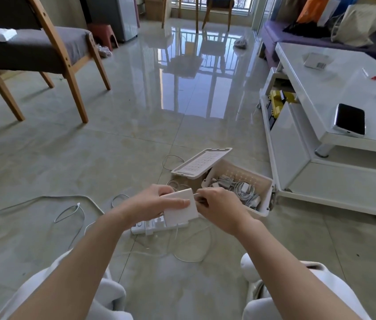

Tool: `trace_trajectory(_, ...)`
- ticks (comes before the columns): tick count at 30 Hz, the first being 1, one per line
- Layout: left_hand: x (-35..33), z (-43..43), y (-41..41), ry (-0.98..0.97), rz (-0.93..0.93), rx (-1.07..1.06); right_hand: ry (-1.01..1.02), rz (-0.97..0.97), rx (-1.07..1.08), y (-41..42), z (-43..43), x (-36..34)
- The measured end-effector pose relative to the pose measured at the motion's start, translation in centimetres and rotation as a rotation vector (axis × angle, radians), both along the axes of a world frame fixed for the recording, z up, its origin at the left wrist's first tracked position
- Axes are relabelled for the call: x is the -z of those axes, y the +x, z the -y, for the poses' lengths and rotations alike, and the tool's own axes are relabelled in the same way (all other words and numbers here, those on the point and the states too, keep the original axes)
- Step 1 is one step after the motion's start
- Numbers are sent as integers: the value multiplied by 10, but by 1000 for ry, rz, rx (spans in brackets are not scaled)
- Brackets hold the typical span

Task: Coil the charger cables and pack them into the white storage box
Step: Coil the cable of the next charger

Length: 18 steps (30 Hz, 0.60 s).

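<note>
Knees in white trousers point(113, 294) fill the bottom of my feed, and both bare forearms reach out from there over the tiled floor. From my remote seat, this is what I've got:

The left hand point(152, 202) grips a square white charger brick point(182, 212). Its thumb lies flat across the face and the fingers curl round the far left edge, so the brick is held in the air and tilted a bit toward the camera. The right hand point(219, 209) is touching the brick's right side, with thumb and forefinger pressed together on a thin white cable point(196, 194) right at the upper right corner. Its other fingers are curled under and I can't tell what they're doing.

Directly below the hands a white power strip point(152, 226) lies on the floor, with loose cable loops point(71, 211) sprawled to the left and around it.

The white storage box point(266, 199) sits just beyond and right of the hands — lid point(202, 161) flipped open and leaning on its far left side. It has a tangle of white chargers and cords point(242, 188) inside. Right of that is a glossy white coffee table point(320, 88) with a phone point(349, 120) near its edge. A wooden chair point(44, 49) stands far left.
</note>
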<state>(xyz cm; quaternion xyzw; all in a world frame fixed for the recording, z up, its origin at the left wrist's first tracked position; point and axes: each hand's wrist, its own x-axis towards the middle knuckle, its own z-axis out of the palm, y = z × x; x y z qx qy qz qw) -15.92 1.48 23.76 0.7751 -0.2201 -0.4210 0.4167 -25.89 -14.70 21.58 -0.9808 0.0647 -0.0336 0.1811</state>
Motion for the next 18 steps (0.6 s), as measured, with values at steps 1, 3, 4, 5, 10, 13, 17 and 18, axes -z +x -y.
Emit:
trace_trajectory(1,2,-1,1,-6,30,-10,47,-28,-8,0,0,3)
trace_trajectory(3,4,-1,5,4,118,-8,139,-59,-28,1,2,8)
trace_trajectory(4,5,-1,6,23,164,1,154,-53,-36,1,3,9)
trace_trajectory(5,6,-1,8,47,202,15,153,-42,-33,1,4,11)
trace_trajectory(10,10,4,6,98,391,-9,125,75,103,3,6,7)
trace_trajectory(13,11,6,6,140,503,-21,198,68,171,5,-1,3)
trace_trajectory(17,12,5,7,225,695,-89,446,3,183,4,-11,-4)
trace_trajectory(18,13,5,10,210,732,-136,526,-8,179,3,-14,-6)
